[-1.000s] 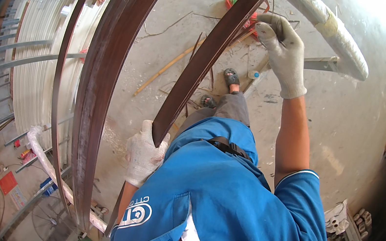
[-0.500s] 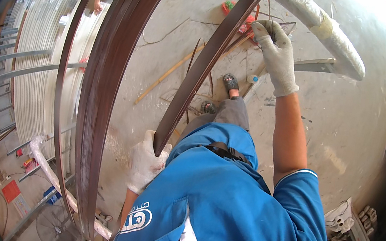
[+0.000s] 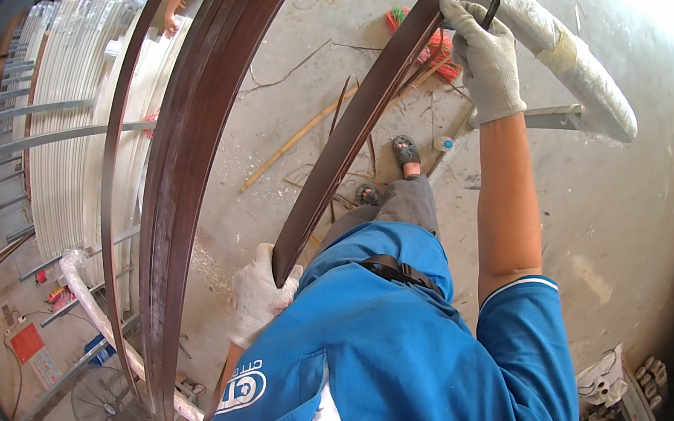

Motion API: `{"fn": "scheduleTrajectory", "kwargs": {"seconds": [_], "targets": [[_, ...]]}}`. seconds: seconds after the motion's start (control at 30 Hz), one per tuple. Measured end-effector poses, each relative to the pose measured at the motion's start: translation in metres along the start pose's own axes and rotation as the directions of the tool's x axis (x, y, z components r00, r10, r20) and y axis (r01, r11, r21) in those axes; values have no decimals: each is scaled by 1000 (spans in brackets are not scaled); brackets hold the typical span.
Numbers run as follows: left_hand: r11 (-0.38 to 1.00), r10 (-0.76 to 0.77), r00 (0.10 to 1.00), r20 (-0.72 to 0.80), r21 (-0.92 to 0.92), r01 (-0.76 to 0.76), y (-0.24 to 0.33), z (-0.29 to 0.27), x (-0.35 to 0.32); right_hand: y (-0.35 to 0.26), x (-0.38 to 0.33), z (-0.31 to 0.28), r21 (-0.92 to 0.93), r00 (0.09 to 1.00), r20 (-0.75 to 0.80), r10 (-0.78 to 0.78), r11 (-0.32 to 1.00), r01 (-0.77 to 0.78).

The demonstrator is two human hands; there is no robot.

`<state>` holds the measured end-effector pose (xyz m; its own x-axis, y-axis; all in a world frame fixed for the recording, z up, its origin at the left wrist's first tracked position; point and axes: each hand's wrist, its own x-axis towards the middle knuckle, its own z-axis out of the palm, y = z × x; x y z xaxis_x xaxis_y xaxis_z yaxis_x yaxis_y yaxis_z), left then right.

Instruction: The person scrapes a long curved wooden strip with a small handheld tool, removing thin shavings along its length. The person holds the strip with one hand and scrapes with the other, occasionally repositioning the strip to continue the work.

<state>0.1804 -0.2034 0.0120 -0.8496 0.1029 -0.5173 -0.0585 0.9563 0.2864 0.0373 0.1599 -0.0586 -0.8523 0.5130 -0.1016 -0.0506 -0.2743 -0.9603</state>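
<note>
A long dark brown profile [image 3: 355,140] slants from the top middle down toward my waist. My left hand [image 3: 257,301], in a white knit glove, is closed around its lower end; the profile covers part of the fingers. My right hand [image 3: 481,57], gloved alike, is closed at the profile's right edge, farther up. A narrow dark blade-like piece [image 3: 492,11] sticks up out of that fist; what it belongs to is hidden in the glove. Thin brown strips [image 3: 338,116] hang or lie below the profile.
To the left stand a stack of brown profiles [image 3: 186,181] and a single brown strip [image 3: 114,136]. White profiles [image 3: 64,129] rest on metal bars beyond. A wrapped rack bar [image 3: 581,64] is at upper right. Red netting [image 3: 441,53] and a wooden stick [image 3: 295,140] lie on the floor. Another person's hand [image 3: 172,24] shows.
My right hand has moved up to the profile's edge, and the dark blade-like piece now shows above it. The left hand still holds the lower end, slightly lower in view.
</note>
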Motion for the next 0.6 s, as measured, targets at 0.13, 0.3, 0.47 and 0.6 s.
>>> {"fn": "scheduleTrajectory", "kwargs": {"seconds": [0.13,0.3,0.47,0.6], "targets": [[998,-41,998,57,-37,43,1,-1,1,-1,1,-3,97,998,25,51,994,-54],[995,-78,993,86,-48,82,5,-2,3,-1,3,-9,79,998,51,30,996,-34],[995,-93,992,81,-19,95,7,-1,3,4,6,-18,-131,994,66,-84,987,92],[997,-60,995,74,-34,63,4,-3,3,9,10,-31,22,999,27,28,999,-29]]}}
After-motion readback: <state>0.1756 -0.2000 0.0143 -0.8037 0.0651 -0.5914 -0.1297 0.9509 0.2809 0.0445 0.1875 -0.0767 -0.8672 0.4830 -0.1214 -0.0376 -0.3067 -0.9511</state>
